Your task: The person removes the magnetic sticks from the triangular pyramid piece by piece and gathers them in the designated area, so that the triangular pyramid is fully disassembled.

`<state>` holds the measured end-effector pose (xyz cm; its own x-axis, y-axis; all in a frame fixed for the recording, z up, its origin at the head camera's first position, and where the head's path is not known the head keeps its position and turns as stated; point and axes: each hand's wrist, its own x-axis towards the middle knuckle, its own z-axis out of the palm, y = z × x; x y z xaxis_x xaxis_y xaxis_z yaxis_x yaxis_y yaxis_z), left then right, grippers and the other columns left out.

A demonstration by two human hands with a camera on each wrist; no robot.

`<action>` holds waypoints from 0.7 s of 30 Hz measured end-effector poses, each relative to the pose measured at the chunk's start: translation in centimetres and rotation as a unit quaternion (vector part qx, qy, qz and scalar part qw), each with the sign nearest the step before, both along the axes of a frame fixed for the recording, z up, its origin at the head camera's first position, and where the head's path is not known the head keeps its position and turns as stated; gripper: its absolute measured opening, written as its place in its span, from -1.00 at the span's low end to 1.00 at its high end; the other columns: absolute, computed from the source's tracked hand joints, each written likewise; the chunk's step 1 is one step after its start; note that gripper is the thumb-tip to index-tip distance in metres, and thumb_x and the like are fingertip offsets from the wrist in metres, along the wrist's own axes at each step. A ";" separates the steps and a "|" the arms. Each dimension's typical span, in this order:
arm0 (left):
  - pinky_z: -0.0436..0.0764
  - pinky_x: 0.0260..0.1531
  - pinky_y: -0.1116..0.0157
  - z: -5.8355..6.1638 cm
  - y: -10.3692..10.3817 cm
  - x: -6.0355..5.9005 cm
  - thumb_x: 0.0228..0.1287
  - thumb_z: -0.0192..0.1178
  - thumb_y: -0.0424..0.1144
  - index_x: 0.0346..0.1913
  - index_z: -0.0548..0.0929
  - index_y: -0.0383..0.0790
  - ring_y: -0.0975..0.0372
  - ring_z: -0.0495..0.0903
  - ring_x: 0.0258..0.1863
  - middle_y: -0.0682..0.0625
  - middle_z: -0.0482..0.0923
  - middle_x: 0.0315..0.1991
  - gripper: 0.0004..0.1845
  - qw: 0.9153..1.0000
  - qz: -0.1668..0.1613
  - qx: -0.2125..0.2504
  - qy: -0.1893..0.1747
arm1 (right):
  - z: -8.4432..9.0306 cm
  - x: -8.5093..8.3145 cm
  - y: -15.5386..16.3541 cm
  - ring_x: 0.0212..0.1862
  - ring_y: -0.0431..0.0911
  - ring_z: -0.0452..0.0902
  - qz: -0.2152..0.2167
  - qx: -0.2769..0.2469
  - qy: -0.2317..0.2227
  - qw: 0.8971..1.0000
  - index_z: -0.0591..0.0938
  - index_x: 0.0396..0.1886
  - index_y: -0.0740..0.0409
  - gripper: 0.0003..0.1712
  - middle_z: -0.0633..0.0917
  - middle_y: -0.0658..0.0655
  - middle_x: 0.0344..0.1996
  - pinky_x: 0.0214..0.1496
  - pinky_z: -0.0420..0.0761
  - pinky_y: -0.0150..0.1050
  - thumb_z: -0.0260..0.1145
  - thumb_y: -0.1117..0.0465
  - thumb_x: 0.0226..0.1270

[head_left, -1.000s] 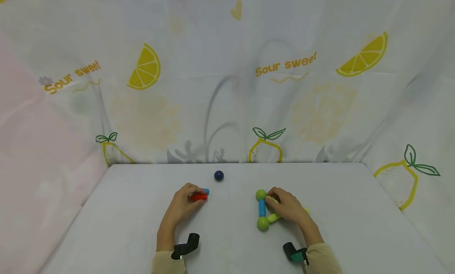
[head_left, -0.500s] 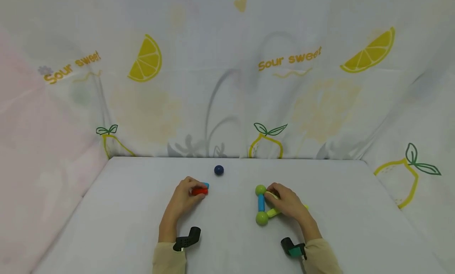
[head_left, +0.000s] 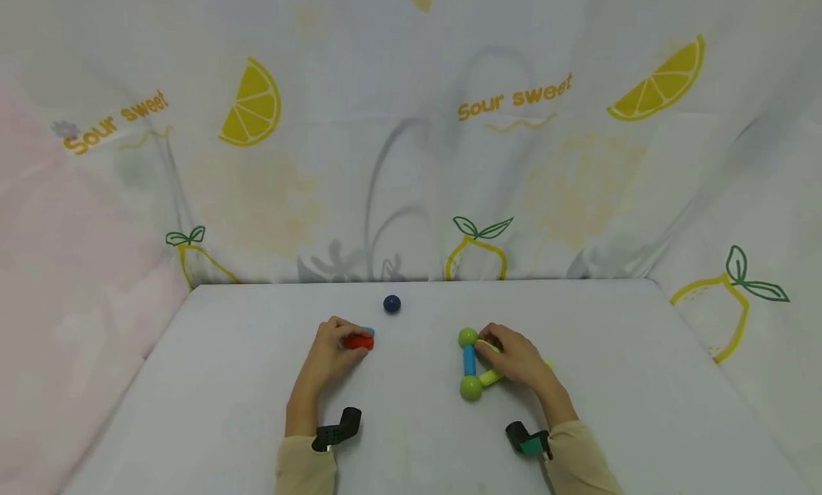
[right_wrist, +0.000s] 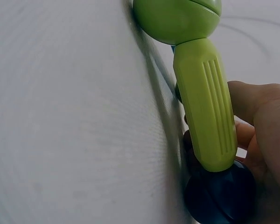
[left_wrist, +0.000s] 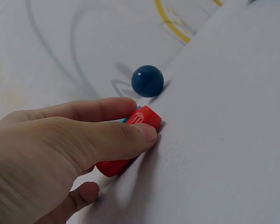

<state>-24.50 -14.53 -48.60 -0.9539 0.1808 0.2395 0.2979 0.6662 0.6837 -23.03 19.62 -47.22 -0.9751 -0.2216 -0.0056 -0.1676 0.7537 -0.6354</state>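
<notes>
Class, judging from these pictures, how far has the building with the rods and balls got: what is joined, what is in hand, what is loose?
Joined: two green balls linked by a blue rod, with yellow-green rods branching off; the wrist view shows a dark ball on one end. In hand: the right hand holds that frame, the left hand pinches a red rod. Loose: a dark blue ball on the table.

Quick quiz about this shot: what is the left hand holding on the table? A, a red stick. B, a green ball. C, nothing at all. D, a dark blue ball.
A: the left hand pinches the red stick between thumb and fingers, while the dark blue ball lies apart, farther back on the table.
</notes>
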 end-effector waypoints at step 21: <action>0.52 -0.26 0.37 1.3 6.7 0.1 0.29 0.12 -0.41 -0.17 0.65 -0.07 0.31 0.48 -0.32 0.07 0.56 -0.30 -0.81 0.991 -0.119 0.055 -0.001 | -0.2 0.0 -0.3 -0.29 -0.19 0.41 -0.014 0.005 0.002 1.000 0.59 -0.17 0.03 -0.82 0.58 -0.04 -0.35 -0.19 0.43 -0.23 0.22 0.06 0.34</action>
